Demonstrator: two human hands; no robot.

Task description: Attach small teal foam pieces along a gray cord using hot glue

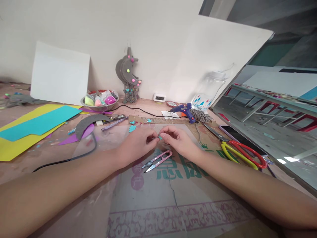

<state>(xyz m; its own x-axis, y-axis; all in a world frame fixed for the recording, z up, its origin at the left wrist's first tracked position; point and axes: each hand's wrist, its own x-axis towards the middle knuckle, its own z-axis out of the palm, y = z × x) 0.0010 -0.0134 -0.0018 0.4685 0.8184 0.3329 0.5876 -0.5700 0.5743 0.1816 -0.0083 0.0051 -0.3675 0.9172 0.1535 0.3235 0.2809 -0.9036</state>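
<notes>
My left hand [138,142] and my right hand [177,138] meet over the middle of the table, fingertips pinched together. Between them sits a tiny teal felt piece [160,137], and both hands pinch it. Pink thread snips [157,161] lie on the cardboard just below the hands, untouched. More small teal felt scraps [132,128] lie a little behind my left hand.
A blue glue gun [183,110] rests behind the hands, its black cord [138,110] running left. Red and yellow scissors [244,152] and a phone [231,133] lie at right. Yellow and teal sheets [37,127], a metal bowl [99,100] and a grey felt moon [128,76] stand at left and back.
</notes>
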